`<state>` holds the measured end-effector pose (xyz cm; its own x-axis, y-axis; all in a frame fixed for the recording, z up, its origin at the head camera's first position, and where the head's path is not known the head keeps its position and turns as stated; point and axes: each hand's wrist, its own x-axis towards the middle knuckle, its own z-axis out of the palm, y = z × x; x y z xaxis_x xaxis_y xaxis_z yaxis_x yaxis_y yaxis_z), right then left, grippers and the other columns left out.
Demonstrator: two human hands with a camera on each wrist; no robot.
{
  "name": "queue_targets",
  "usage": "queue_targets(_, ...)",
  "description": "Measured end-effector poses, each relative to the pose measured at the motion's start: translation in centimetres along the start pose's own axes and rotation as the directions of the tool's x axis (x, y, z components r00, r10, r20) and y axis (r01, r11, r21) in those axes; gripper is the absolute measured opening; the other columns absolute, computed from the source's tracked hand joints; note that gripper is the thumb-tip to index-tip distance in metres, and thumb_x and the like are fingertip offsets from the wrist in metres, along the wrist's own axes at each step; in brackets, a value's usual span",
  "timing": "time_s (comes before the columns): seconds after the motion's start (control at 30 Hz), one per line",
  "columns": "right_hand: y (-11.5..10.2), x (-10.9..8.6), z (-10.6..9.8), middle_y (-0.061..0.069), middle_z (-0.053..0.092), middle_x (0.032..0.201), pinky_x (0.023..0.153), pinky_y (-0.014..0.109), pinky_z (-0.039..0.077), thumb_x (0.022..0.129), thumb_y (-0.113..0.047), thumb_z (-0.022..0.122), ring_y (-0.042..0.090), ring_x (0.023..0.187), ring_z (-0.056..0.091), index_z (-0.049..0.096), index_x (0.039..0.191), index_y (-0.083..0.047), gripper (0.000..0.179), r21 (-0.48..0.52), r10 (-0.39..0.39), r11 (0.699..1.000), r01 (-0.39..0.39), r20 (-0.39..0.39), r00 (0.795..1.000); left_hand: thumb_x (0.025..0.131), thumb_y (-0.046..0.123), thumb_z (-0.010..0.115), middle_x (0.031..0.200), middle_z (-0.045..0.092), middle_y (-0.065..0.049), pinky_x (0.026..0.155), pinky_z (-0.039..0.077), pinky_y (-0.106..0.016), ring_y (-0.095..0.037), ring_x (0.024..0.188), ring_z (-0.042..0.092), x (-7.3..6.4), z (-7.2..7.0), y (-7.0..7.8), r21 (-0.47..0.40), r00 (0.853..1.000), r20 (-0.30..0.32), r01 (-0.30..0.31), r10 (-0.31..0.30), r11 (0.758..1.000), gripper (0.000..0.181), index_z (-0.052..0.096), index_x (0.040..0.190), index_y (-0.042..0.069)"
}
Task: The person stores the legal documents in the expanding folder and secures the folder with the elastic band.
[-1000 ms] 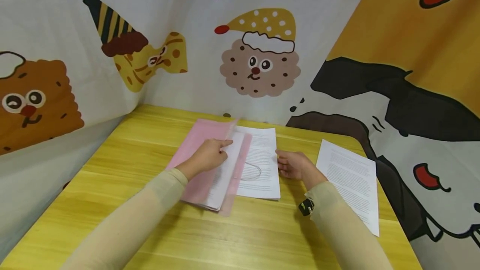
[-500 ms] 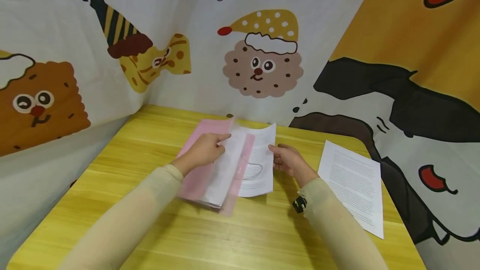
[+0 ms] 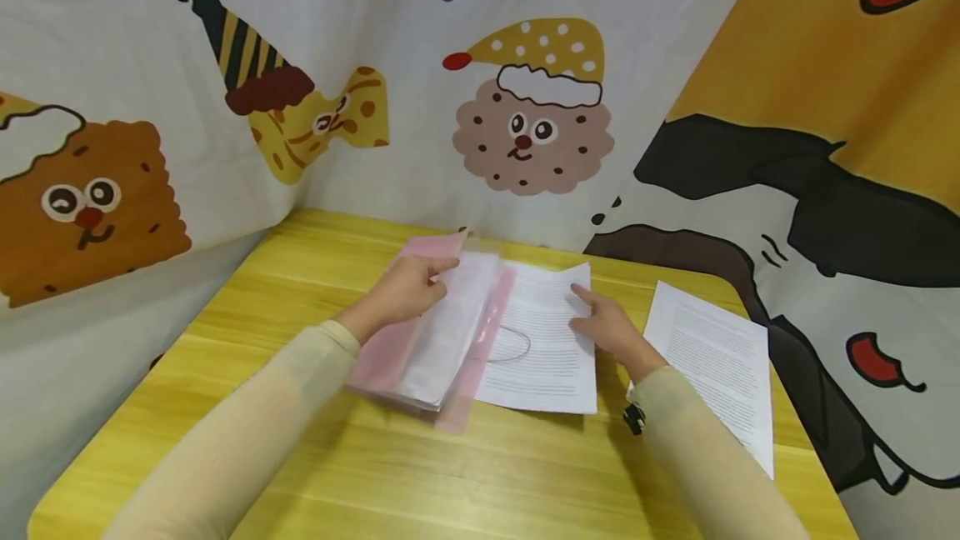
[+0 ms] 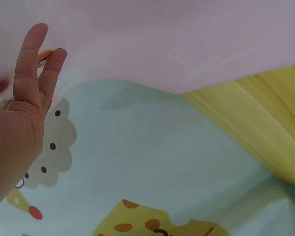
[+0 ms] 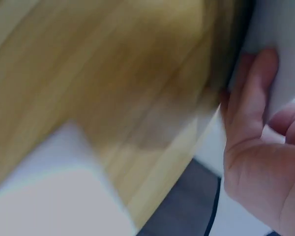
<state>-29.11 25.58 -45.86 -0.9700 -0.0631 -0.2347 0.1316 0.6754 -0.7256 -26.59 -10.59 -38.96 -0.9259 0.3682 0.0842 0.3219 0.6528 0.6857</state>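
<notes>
A pink folder [image 3: 382, 365] lies raised in the middle of the table, a bundle of white sheets [image 3: 442, 340] leaning in it. My left hand [image 3: 401, 294] rests over the folder and sheets, its index finger stretched out across the top; the left wrist view shows straight fingers [image 4: 27, 64] against the pink cover. Right of the folder's pink strip [image 3: 487, 332] lies printed paper [image 3: 551, 357] with a thin looped cord [image 3: 517, 344] on it. My right hand [image 3: 607, 323] pinches that paper's right edge, thumb above; the fingers [image 5: 250, 98] lie behind the paper in the right wrist view.
Another printed sheet [image 3: 712, 365] lies to the right, under the right forearm [image 3: 705, 432]. The yellow wooden table [image 3: 450, 482] ends at a cartoon-printed curtain [image 3: 390, 198] behind and on both sides. A small black device [image 3: 633, 417] sits at the right wrist.
My right hand took hold of the printed paper's right edge, bent it up, then moved it to the right. The left hand stays at the folder, whose sheets lean slightly differently.
</notes>
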Motion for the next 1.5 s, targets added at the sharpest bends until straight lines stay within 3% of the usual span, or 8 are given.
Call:
queue_targets(0.17, 1.7, -2.2, -3.9, 0.015, 0.049, 0.149, 0.098, 0.037, 0.048, 0.096, -0.022, 0.060, 0.030, 0.131, 0.048, 0.060, 0.139, -0.018, 0.043, 0.005, 0.036, 0.999, -0.036, 0.002, 0.999, 0.092, 0.012, 0.049, 0.047, 0.026, 0.010, 0.039, 0.028, -0.020, -0.006, 0.040, 0.028, 0.0, 0.3, 0.4, 0.000, 0.999, 0.042, 0.010, -0.010, 1.000, 0.052, 0.053, 0.144, 0.014)
queue_targets(0.33, 2.4, -4.4, -7.2, 0.016, 0.043, 0.152, 0.080, 0.026, 0.056, 0.097, -0.026, 0.060, 0.019, 0.114, 0.058, 0.056, 0.142, -0.014, 0.047, 0.152, 0.037, 0.988, -0.031, -0.036, 0.999, 0.091, 0.012, 0.049, 0.046, 0.025, 0.011, 0.040, 0.028, -0.020, -0.006, 0.040, 0.027, 0.0, 0.4, 0.5, 0.014, 0.999, 0.044, -0.010, 0.009, 1.000, 0.053, 0.052, 0.145, 0.014)
queue_targets(0.47, 2.8, -5.7, -8.5, 0.016, 0.035, 0.156, 0.080, 0.025, 0.058, 0.098, -0.027, 0.061, 0.006, 0.103, 0.063, 0.049, 0.147, -0.012, 0.053, 0.343, 0.038, 0.939, -0.036, 0.000, 0.999, 0.091, 0.012, 0.049, 0.046, 0.026, 0.011, 0.039, 0.027, -0.020, -0.006, 0.041, 0.027, 0.0, 0.5, 0.4, 0.021, 0.999, 0.033, -0.008, 0.007, 1.000, 0.053, 0.053, 0.144, 0.014)
queue_targets(0.6, 3.0, -6.2, -8.3, 0.010, 0.047, 0.145, 0.081, 0.028, 0.059, 0.097, -0.027, 0.063, 0.007, 0.099, 0.066, 0.047, 0.148, -0.013, 0.056, 0.470, 0.031, 0.881, -0.051, 0.049, 0.998, 0.091, 0.012, 0.049, 0.046, 0.026, 0.011, 0.039, 0.027, -0.020, -0.006, 0.041, 0.025, 0.0, 0.4, 0.4, 0.023, 1.000, 0.023, -0.001, 0.001, 1.000, 0.053, 0.054, 0.143, 0.014)
queue_targets(0.83, 2.6, -6.1, -7.1, -0.009, 0.064, 0.117, 0.078, 0.029, 0.060, 0.095, -0.022, 0.065, 0.011, 0.095, 0.070, 0.046, 0.148, -0.007, 0.058, 0.538, -0.020, 0.842, -0.032, 0.091, 0.996, 0.090, 0.011, 0.050, 0.047, 0.029, 0.009, 0.039, 0.027, -0.020, -0.006, 0.041, 0.027, -0.1, 0.4, 0.4, 0.035, 1.000, 0.007, 0.004, -0.004, 0.999, 0.054, 0.054, 0.143, 0.016)
queue_targets(1.07, 3.1, -5.9, -6.5, -0.008, 0.066, 0.115, 0.076, 0.031, 0.060, 0.095, -0.021, 0.064, 0.013, 0.093, 0.070, 0.050, 0.145, -0.008, 0.053, 0.552, 0.012, 0.831, -0.065, 0.100, 0.995, 0.089, 0.009, 0.053, 0.092, 0.069, -0.011, 0.041, 0.029, -0.020, -0.006, 0.044, 0.029, -0.2, 0.0, 0.9, 0.008, 1.000, -0.024, -0.011, 0.011, 1.000, 0.052, 0.057, 0.140, 0.014)
queue_targets(1.3, 2.1, -5.8, -6.0, 0.002, 0.055, 0.133, 0.080, 0.031, 0.059, 0.094, -0.027, 0.066, 0.012, 0.098, 0.068, 0.051, 0.145, -0.012, 0.055, 0.526, -0.005, 0.849, -0.056, 0.114, 0.993, 0.089, 0.010, 0.052, 0.054, 0.046, 0.002, 0.042, 0.028, -0.020, -0.006, 0.043, 0.029, 0.0, 0.2, 1.0, 0.039, 1.000, -0.016, 0.000, 0.001, 0.999, 0.052, 0.057, 0.141, 0.015)
queue_targets(1.5, 0.0, -5.4, -4.4, 0.017, 0.044, 0.148, 0.081, 0.033, 0.059, 0.095, -0.023, 0.065, 0.016, 0.100, 0.067, 0.052, 0.144, -0.011, 0.052, 0.519, -0.026, 0.852, -0.070, 0.176, 0.984, 0.088, 0.011, 0.052, 0.051, 0.037, 0.007, 0.043, 0.029, -0.020, -0.006, 0.044, 0.030, 0.0, 0.7, 0.9, 0.058, 1.000, -0.017, -0.012, 0.013, 0.998, 0.052, 0.058, 0.140, 0.015)
